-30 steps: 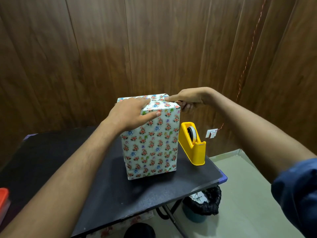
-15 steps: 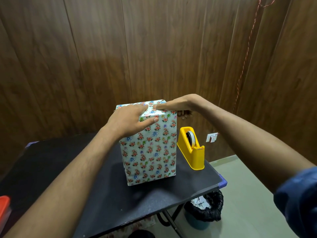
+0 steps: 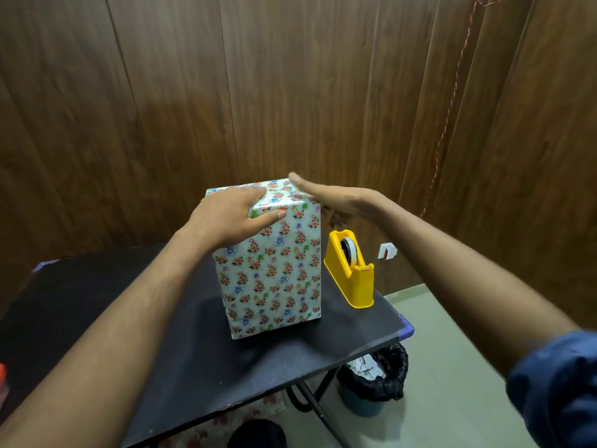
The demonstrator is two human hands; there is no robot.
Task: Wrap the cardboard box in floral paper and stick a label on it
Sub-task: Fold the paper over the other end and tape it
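Note:
The box (image 3: 274,273) stands upright on the black table (image 3: 181,350), fully covered in white floral paper. My left hand (image 3: 229,218) lies flat on the box's top near corner, fingers on top and thumb down the front face. My right hand (image 3: 326,197) is stretched flat, palm down, pressing on the top's right edge with fingers pointing left. Neither hand holds anything. No label is in sight.
A yellow tape dispenser (image 3: 350,270) stands just right of the box near the table's right edge. Below that edge sits a bin with a black liner (image 3: 374,379). Floral paper (image 3: 232,421) shows under the table. A wooden wall is close behind.
My right hand has gone from pinching the paper at the top back edge to lying flat over the top's right side. The left hand stays put.

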